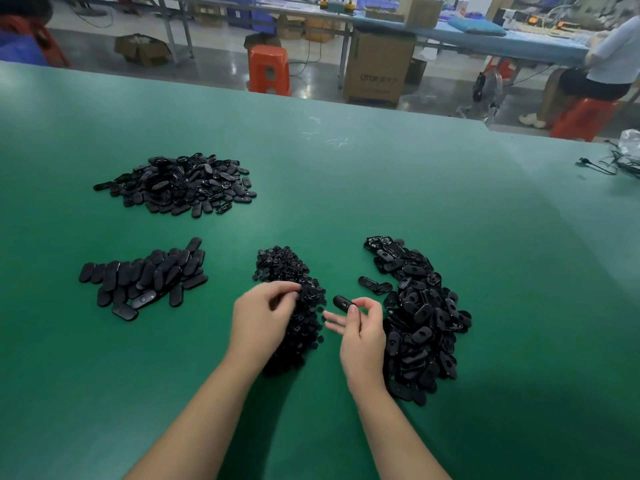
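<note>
Near the middle of the counter (346, 188), I have the right hand (363, 336) pinching a black oval shell (343, 303) between thumb and forefinger, held above the green surface with the other fingers loosely spread below it. Just left of it, the left hand (263, 313) has its fingers curled, tips dipped into the disc pile (287, 268). I cannot tell whether they grip a disc, as the tips blur against the black parts. That pile of small round pieces runs from beside the left wrist toward the far side, between both hands. Right of the right hand lies the shell pile (422, 317), long and curved, with two loose shells (374, 285) just beside its left edge. Well to the left sit the closed ovals (145, 282) in a low stack, and behind them the far heap (180, 183) of mixed oval parts. Beyond the counter's far edge I see an orange stool (269, 69), a box (379, 72) and a seated person (609, 60) at far right.
</note>
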{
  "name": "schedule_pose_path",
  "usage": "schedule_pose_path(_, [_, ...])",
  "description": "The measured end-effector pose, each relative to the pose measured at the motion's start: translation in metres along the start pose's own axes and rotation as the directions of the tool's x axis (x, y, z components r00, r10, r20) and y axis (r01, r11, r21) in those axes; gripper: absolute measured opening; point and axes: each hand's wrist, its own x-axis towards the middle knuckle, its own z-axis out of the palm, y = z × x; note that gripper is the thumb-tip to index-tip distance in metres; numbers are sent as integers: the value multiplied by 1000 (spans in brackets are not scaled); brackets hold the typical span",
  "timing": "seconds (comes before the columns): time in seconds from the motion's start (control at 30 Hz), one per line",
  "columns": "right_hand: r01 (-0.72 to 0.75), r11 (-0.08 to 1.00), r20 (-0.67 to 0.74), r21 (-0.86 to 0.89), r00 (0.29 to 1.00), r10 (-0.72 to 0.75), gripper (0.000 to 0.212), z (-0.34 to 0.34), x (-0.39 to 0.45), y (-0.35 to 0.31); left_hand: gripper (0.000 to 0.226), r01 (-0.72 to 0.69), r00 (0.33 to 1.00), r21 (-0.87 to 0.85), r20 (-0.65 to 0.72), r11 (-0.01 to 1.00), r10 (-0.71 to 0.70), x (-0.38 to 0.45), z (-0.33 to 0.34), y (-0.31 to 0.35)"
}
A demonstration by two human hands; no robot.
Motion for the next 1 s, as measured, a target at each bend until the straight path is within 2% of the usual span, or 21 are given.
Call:
schedule_pose_path(0.13, [34, 995, -27, -90, 999, -37, 21, -1, 2, 4, 15, 210, 963, -180, 207, 961, -172, -8, 36, 21])
schedule_pose_path(0.27, [22, 985, -24, -171, 999, -27, 24, -2, 4, 10, 12, 326, 926, -203, 263, 923, -269, -10, 51, 22])
schedule_pose_path(0.53, [5, 979, 1, -206, 1000, -5, 27, -2, 4, 9, 14, 309, 932, -120, 237, 943, -275, -4, 54, 33])
schedule_pose_path(0.77, [1, 979, -14, -204, 1000, -4, 28, -3, 3, 7, 14, 233, 952, 50, 190, 971, -238, -3, 55, 45])
schedule_pose_path(1.0, [8, 971, -17, -240, 1000, -12, 30, -3, 3, 4, 14, 233, 949, 87, 197, 969, -246, -4, 53, 46])
